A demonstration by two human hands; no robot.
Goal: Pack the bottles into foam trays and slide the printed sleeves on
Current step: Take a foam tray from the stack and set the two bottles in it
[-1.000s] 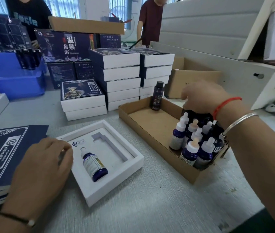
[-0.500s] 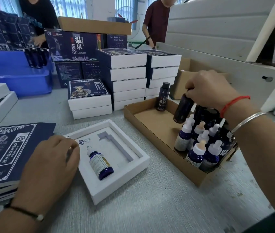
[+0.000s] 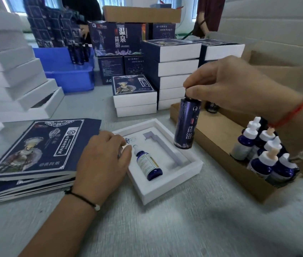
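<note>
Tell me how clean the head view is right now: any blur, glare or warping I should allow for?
Head view: wide-angle warping bends the stacked white trays at the left edge; windows at the top are blown out; motion blur softens the dark bottle hanging from the right hand; the foam tray reads fairly sharp.

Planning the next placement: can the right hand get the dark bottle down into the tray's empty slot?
Probably yes. The right hand holds the dark bottle by its cap just above the tray. The slot lies open; the left hand rests at the far edge.
</note>
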